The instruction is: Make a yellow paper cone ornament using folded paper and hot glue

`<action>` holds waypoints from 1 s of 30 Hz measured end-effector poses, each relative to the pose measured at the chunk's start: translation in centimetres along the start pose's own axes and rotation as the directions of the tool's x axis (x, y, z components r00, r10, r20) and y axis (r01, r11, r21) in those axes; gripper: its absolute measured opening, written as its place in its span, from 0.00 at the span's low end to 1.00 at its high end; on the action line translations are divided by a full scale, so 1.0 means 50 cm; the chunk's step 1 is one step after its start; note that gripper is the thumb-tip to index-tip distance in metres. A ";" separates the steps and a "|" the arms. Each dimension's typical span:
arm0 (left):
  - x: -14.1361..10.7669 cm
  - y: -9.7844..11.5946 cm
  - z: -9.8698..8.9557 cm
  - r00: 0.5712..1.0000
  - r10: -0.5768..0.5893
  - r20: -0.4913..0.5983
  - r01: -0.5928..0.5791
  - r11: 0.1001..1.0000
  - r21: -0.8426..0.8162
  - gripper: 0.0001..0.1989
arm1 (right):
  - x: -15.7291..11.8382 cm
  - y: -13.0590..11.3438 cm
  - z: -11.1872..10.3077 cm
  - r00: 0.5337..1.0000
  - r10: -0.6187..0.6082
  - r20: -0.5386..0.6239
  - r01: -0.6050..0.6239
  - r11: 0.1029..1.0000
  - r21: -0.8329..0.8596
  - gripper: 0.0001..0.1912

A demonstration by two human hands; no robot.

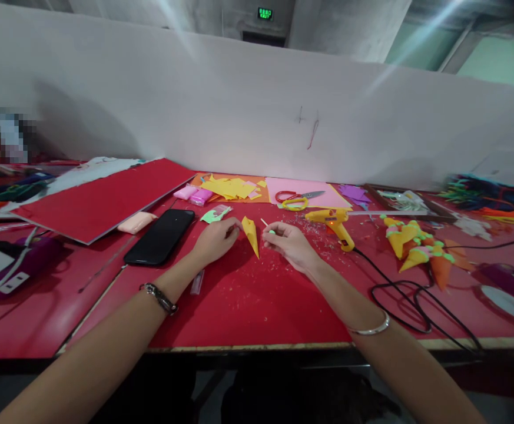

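A yellow paper cone [251,237] points downward at the middle of the red table. Its upper left edge meets the curled fingertips of my left hand [218,238], which are closed on it. Just to the right, my right hand [288,242] pinches a small light green ball [271,232] between closed fingers. A thin pale stick [264,222] shows at the tips of these fingers, apart from the cone. Behind my left hand lies a light green piece in clear wrapping [215,214].
A yellow glue gun [334,225] with a black cable lies to the right, near several decorated cones [404,238]. A black phone [159,237] and a red board [106,197] are on the left. Scissors [301,196] and yellow paper scraps [228,187] lie at the back.
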State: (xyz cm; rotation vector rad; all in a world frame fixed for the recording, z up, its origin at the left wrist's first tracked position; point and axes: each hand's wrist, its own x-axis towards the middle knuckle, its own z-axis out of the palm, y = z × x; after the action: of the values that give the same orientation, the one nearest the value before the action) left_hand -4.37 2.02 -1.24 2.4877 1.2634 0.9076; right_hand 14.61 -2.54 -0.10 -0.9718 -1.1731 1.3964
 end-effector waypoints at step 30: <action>-0.001 0.000 -0.002 0.998 -0.012 0.058 0.012 1.000 -0.008 0.11 | 0.001 -0.005 -0.001 0.997 -0.058 0.060 0.043 0.972 0.233 0.11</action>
State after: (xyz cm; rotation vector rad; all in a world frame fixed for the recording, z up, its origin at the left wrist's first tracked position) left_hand -4.44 1.98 -1.20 2.4784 1.2517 0.8302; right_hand 14.70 -2.49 0.14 -0.7319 -1.0481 1.4962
